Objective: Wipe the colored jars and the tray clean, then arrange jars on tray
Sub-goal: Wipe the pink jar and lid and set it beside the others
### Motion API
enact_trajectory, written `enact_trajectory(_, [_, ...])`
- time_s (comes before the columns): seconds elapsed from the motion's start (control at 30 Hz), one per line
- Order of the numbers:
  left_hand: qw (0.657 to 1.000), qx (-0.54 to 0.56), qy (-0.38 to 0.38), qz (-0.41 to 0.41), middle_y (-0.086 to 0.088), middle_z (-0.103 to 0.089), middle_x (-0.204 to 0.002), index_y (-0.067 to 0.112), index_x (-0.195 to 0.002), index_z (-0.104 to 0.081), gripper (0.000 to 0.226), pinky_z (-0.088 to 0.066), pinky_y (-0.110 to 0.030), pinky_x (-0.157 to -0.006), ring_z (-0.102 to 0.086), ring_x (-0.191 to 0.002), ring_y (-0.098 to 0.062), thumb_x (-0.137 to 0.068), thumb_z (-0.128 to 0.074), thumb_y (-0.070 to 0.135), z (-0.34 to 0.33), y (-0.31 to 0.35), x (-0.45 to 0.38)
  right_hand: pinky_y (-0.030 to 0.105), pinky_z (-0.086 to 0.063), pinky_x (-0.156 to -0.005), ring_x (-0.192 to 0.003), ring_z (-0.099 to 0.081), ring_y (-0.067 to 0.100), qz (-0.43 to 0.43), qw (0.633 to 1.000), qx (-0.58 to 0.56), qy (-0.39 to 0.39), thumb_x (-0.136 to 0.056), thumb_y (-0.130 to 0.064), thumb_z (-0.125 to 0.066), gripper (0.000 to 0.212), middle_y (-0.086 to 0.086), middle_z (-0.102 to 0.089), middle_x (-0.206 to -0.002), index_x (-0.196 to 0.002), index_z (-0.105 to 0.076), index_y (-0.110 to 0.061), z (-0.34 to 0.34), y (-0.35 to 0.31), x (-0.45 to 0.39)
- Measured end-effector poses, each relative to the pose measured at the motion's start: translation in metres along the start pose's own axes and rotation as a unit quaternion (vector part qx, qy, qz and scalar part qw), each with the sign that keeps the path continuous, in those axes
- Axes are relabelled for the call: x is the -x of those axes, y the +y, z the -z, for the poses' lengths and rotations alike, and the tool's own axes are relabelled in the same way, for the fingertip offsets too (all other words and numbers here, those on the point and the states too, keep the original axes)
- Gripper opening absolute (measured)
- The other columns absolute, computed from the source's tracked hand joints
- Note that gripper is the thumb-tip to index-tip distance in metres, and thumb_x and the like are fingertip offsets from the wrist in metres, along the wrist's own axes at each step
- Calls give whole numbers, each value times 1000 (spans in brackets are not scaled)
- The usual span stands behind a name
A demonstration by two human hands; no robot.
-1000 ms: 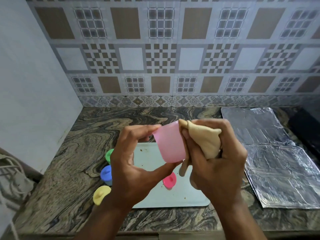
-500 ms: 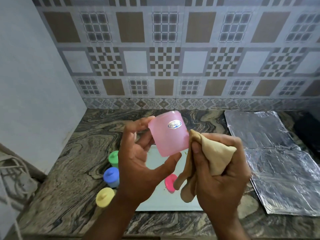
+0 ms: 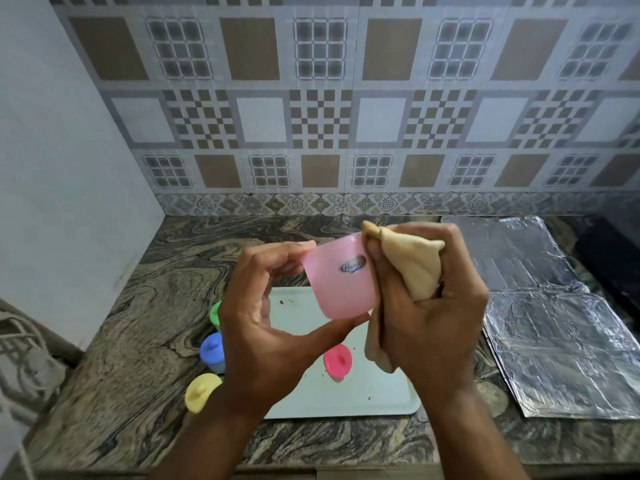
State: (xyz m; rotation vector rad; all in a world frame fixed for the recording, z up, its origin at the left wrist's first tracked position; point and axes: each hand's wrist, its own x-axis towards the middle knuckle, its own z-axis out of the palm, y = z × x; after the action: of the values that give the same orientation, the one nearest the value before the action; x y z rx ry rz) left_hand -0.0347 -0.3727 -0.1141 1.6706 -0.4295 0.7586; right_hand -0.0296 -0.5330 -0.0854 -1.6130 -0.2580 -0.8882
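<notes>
My left hand (image 3: pixel 266 327) holds a lidless pink jar (image 3: pixel 337 282) between thumb and fingertips, above the pale tray (image 3: pixel 374 393). A small oval label shows on the jar's side. My right hand (image 3: pixel 433 317) grips a bunched beige cloth (image 3: pixel 412 268) and presses it against the jar's right side and rim. On the tray lies the pink lid (image 3: pixel 337 362). Left of the tray stand a green-lidded jar (image 3: pixel 215 313), a blue-lidded jar (image 3: pixel 212 351) and a yellow-lidded jar (image 3: pixel 201 393), partly hidden by my left arm. Brown crumbs dot the tray.
Crinkled foil sheets (image 3: pixel 554 334) cover the marbled counter (image 3: pixel 138 341) to the right. A dark object (image 3: pixel 620 268) sits at the far right edge. A tiled wall stands behind, a plain wall on the left, with cords (image 3: pixel 20 358) at the lower left.
The cloth hand has come back up against the jar's right side after dropping lower. The jar has turned a little in my left hand, its label now nearer the cloth.
</notes>
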Motion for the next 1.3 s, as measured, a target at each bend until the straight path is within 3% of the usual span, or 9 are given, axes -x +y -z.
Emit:
enact_trajectory(0.1, [997,57,2,51,-9,-66,-123,16,-121,-56,75,-54,-38,-98,-68,-118,-29,-60,-99,23,-2,3,4,25,-55,-69,-78,-73,9,-45,998,-33,-9,-91,-10,-81,15,-11,-74,-87,-93,-66,-6,0,8,-8])
enact_trajectory(0.23, [987,125,27,102,13,-67,-120,23,-120,-49,74,-57,-38,-92,-70,-114,-20,-60,-93,16,-5,3,3,13,-51,-66,-69,-66,-2,-76,989,-126,29,-92,-1,-74,13,-9,-71,-82,-96,-62,-4,0,8,6])
enact_trajectory(0.37, [980,166,26,105,0,-59,-131,34,-130,-52,79,-58,-49,-96,-68,-120,-28,-65,-88,7,-7,2,4,11,-51,-63,-68,-66,-4,-38,992,-116,38,-91,-10,-72,13,-18,-72,-87,-99,-61,-10,-1,-2,25])
enact_trajectory(0.5, [984,148,-2,95,-1,-61,-137,26,-129,-51,73,-54,-48,-101,-63,-127,-31,-69,-88,8,-7,0,4,5,-49,-59,-64,-67,-11,-9,995,-91,31,-89,-1,-72,18,-27,-71,-87,-100,-58,-5,-2,-7,32])
enact_trajectory(0.63, [998,20,-18,59,-9,-60,-136,18,-133,-55,74,-53,-61,-97,-61,-124,-38,-71,-94,25,-3,-6,5,12,-55,-66,-75,-72,-1,-22,997,-66,45,-88,-13,-76,19,-18,-75,-93,-100,-61,-15,3,1,30])
enact_trajectory(0.87, [993,-101,-58,-10,3,-61,-126,25,-133,-60,72,-57,-48,-93,-65,-117,-28,-71,-96,23,5,-1,-3,26,-55,-59,-70,-72,13,23,1000,21,-1,-91,-25,-82,23,-3,-74,-89,-101,-62,-32,6,0,22])
enact_trajectory(1.03, [995,-76,-65,-14,7,-63,-126,24,-130,-61,69,-57,-51,-91,-66,-116,-29,-72,-96,29,7,-1,-4,28,-55,-60,-71,-71,13,-10,1000,-5,-8,-90,-18,-83,18,-4,-74,-85,-95,-65,-19,3,0,6])
enact_trajectory(1.2, [997,35,-35,67,-12,-65,-131,18,-130,-56,73,-55,-49,-99,-66,-120,-38,-70,-97,19,4,-10,7,17,-51,-63,-67,-63,2,-139,985,-105,-3,-91,-9,-78,15,-10,-70,-76,-89,-64,-6,-2,12,1])
enact_trajectory(1.3, [989,89,-17,115,-13,-65,-132,19,-127,-53,72,-56,-59,-99,-66,-122,-39,-68,-94,16,3,-11,8,16,-49,-62,-66,-60,2,-155,979,-134,14,-92,-14,-76,14,-11,-67,-76,-91,-63,-9,0,15,11])
